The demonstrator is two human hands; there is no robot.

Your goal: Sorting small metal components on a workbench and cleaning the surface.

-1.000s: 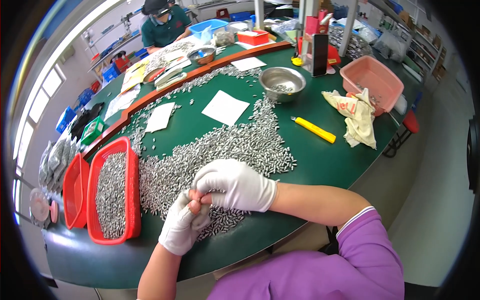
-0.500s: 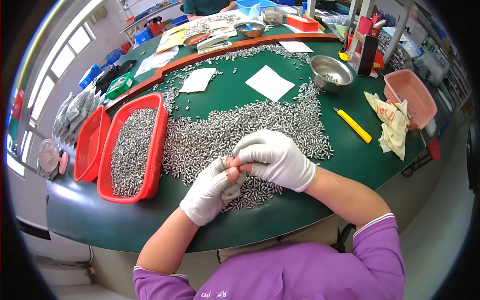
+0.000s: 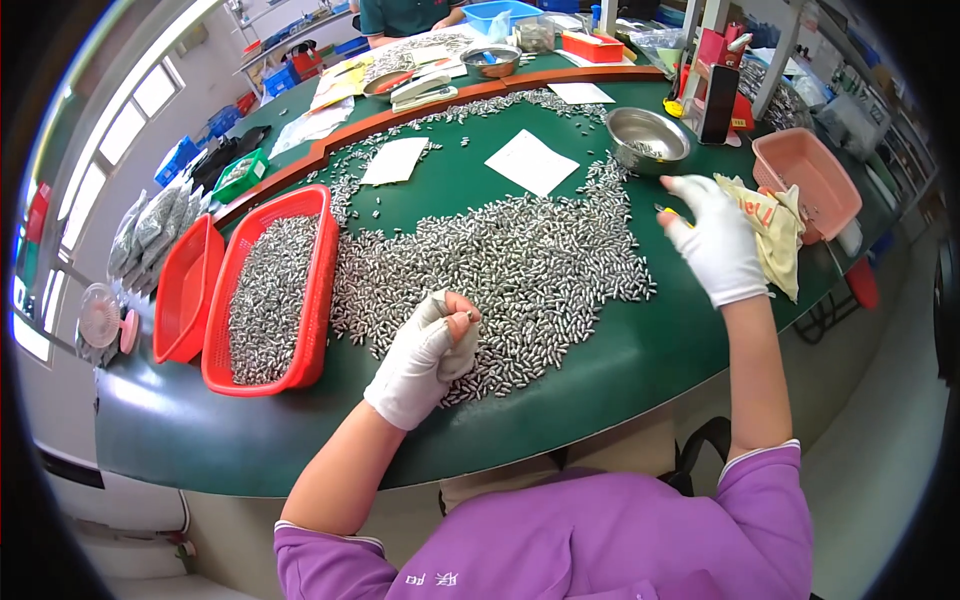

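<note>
Silvery metal pieces (image 3: 520, 270), small and all alike, lie in a wide heap on the green table (image 3: 620, 370). The left hand (image 3: 425, 360), in a white glove, rests at the near edge of that heap with its fingers curled in and its thumb and fingertips pinched together; something small and silvery shows at the pinch, seemingly one of the pieces. The right hand (image 3: 715, 245), also gloved in white, is lifted well off to the right of the heap, fingers loosely spread, just above a yellow tool (image 3: 668, 211) that peeks out from behind it; whether it touches the tool I cannot tell.

Left of the heap stands a red basket (image 3: 318, 290) filled with more of the pieces, and beside it a second red basket (image 3: 185, 290). Two white paper sheets (image 3: 530, 162) lie flat beyond the heap, near a steel bowl (image 3: 648, 135). Right of the right hand lies a crumpled pale yellow bag (image 3: 775, 225) with red print, next to a pink basket (image 3: 805, 180). Clear bags (image 3: 150, 225) holding grey contents are stacked at the far left edge.
</note>
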